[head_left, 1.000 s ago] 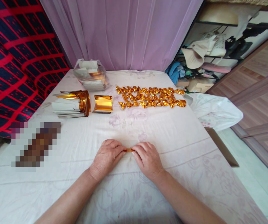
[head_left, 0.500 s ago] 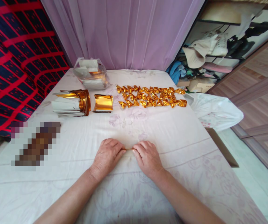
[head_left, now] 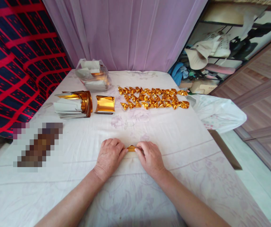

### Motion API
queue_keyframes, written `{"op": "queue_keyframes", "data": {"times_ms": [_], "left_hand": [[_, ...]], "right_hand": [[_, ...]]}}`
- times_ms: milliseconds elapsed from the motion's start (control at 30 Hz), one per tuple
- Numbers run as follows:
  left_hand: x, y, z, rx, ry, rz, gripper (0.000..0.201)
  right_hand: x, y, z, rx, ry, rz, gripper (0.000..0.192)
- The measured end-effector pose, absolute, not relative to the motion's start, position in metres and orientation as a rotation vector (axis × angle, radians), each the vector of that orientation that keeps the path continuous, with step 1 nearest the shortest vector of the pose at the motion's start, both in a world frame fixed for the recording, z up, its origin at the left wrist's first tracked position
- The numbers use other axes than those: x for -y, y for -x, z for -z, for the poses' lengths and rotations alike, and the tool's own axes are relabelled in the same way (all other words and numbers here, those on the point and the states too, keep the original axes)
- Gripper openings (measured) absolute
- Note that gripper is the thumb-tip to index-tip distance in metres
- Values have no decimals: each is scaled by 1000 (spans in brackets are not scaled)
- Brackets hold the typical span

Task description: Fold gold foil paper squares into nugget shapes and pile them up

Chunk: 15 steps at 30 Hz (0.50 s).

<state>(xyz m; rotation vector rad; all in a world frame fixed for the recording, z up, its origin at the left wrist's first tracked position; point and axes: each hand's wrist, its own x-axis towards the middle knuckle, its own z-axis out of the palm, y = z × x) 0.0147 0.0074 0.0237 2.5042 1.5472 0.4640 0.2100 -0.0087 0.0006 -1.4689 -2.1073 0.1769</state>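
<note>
The left hand and right hand lie palm-down on the desk and pinch a small gold paper between their fingertips. The paper sits near the front, well apart from the folded gold pieces at the back. It looks slippery — a crooked press could spoil the fold.

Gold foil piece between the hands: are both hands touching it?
Touching. The head view shows the left hand and right hand pressing fingertips onto opposite ends of the gold foil piece on the white cloth.
</note>
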Motion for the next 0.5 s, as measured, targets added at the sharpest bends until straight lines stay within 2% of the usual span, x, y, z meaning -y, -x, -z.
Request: {"op": "queue_keyframes", "data": {"times_ms": [133,500], "left_hand": [[-7,-16,-22,-1558,-2479,-519,25],[-8,-20,-23,-1594,-2545,-452,21]], "right_hand": [[7,-209,-3,2117,1488,-199,22],[2,-207,-5,2154,1540,-140,21]]}}
